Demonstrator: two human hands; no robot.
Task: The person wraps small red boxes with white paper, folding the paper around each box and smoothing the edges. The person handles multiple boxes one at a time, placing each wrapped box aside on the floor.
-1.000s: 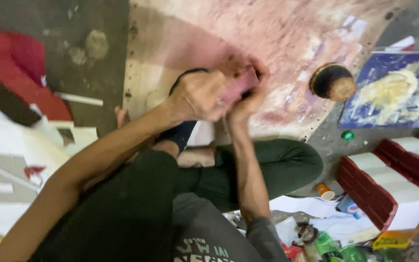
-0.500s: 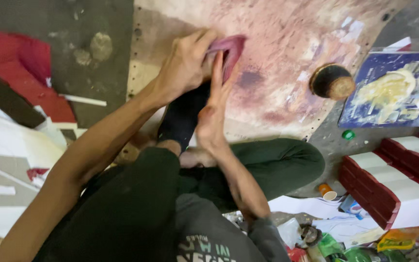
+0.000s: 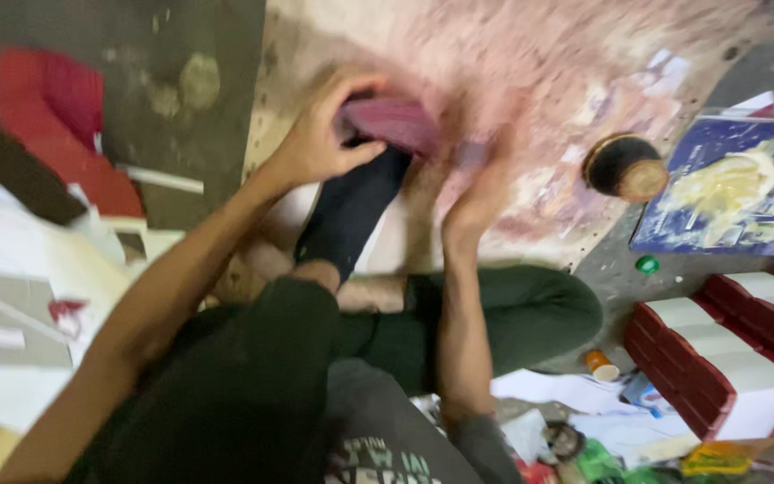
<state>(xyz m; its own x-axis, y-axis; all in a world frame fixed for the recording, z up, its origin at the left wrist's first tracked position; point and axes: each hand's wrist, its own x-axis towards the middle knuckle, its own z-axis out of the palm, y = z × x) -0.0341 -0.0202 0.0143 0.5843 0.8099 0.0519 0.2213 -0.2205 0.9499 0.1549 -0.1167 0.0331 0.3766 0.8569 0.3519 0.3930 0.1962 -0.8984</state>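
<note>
Maroon cloth (image 3: 393,121) bunched in left hand (image 3: 315,143) on stained board (image 3: 584,54).

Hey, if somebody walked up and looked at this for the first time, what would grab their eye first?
Probably the pink-stained board filling the upper middle, where the left hand grips a pink cloth-like pad and the blurred right hand presses flat beside it. Next, the round dark pot at the board's right edge, and the stack of red-and-white boxes at lower right.
</note>
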